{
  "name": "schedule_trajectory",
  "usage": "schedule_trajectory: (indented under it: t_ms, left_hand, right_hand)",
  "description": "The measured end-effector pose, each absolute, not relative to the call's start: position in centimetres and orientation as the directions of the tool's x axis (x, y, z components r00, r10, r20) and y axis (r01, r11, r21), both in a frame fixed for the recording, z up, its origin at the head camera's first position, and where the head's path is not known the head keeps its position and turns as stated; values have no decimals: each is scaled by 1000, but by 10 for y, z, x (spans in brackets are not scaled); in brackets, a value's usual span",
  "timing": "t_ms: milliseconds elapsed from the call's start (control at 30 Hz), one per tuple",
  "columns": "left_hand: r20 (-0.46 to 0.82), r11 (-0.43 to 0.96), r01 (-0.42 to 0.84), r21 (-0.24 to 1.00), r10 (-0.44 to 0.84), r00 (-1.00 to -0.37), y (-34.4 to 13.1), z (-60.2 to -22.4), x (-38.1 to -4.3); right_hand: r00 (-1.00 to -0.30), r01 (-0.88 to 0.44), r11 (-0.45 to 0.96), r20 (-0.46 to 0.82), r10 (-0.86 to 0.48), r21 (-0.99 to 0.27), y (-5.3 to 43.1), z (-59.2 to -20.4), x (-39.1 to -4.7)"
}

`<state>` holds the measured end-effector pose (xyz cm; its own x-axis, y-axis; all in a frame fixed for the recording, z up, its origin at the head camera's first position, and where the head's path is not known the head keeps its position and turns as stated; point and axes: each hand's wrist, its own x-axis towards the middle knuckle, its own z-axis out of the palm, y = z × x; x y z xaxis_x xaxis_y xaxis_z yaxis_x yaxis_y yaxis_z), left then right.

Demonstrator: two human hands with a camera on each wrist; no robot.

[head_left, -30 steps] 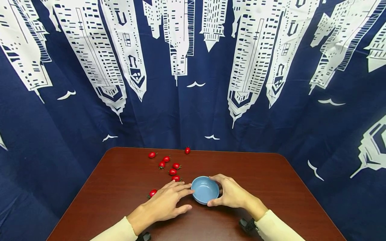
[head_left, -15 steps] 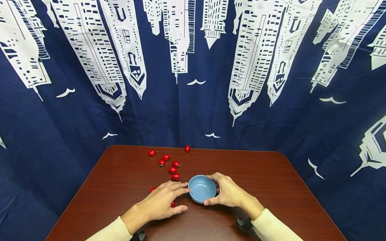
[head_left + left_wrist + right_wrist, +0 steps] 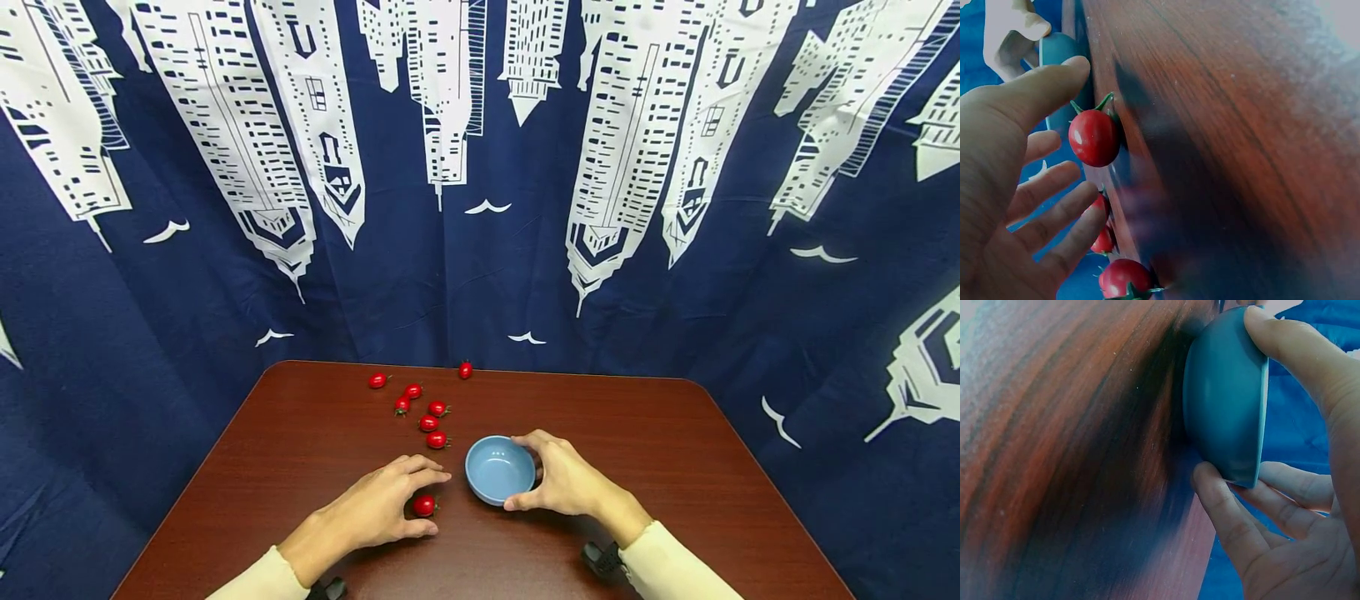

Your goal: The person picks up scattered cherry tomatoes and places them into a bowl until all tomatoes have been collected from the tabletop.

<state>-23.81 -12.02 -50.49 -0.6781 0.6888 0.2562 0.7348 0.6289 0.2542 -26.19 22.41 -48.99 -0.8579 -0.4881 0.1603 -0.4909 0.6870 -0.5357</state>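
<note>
Head view: pinched blue bowl (image 3: 498, 469) at three o'clock with right hand (image 3: 566, 482); held left hand (image 3: 378, 505) loosely spread around tomato (image 3: 425, 506), at bowl's eight o'clock.

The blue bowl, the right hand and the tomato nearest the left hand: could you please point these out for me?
Blue bowl (image 3: 500, 469): head view, on its inside bottom.
Right hand (image 3: 568, 477): head view, on its back.
Tomato (image 3: 1094, 139): left wrist view, middle of its red skin.
</note>
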Motion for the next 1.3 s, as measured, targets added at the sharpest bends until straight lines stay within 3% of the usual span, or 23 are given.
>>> schedule_trajectory:
  t_ms: [400, 900, 1300]
  left_hand:
    - [226, 572, 706, 418, 687, -690, -124, -503, -241]
    - [269, 539, 732, 417, 696, -666, -122, -507, -239]
    - [398, 495, 737, 460, 626, -670, -107, -496, -252]
  right_hand:
    - [-855, -506, 695, 191, -482, -511, 223, -490, -265]
    - [-861, -488, 686, 170, -479, -540, 225, -492, -264]
    - [-854, -500, 666, 184, -487, -554, 225, -492, -265]
